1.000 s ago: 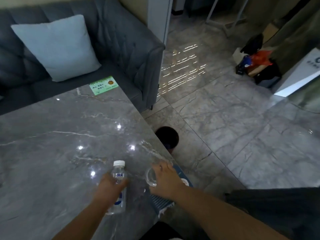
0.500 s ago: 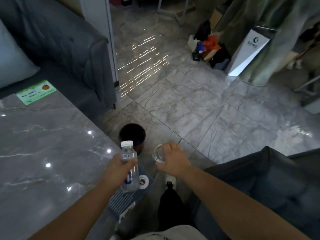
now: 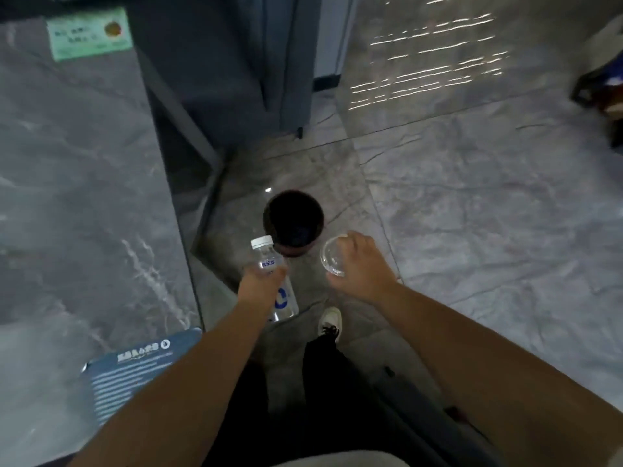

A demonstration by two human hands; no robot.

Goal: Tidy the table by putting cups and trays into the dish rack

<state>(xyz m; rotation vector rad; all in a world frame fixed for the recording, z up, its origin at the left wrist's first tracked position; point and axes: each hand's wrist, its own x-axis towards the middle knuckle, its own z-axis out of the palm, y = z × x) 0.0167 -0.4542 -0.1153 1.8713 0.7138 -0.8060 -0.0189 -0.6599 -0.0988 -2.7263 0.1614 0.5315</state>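
Both hands are held out over the floor just past the table's edge, each closed on something. The left hand [image 3: 261, 286] has its fingers wrapped round the middle of a clear plastic bottle [image 3: 274, 276] with a white cap [image 3: 262, 242], which leans with the cap away from the person and the base toward them. The right hand [image 3: 360, 264] curls its fingers over the rim of a clear cup [image 3: 332, 256], gripping it from the side so the open mouth shows as a pale ring to the left of the knuckles. Cup and bottle are apart, with bare floor showing between them. Just beyond both, on the grey tiled floor [image 3: 472, 203], stands a dark round bin [image 3: 293, 222], its mouth open upward; the bottle's cap sits right at its near rim as seen from above. To the left runs the grey marble table [image 3: 77, 183], with a green card [image 3: 89, 33] at its far end and a blue printed sheet [image 3: 135, 365] at its near corner, partly covered by the left forearm. A grey sofa end [image 3: 236, 62] stands behind the table corner. Below the hands, a white shoe [image 3: 330, 320] and dark trouser legs are planted on the tiles. No dish rack is in view.
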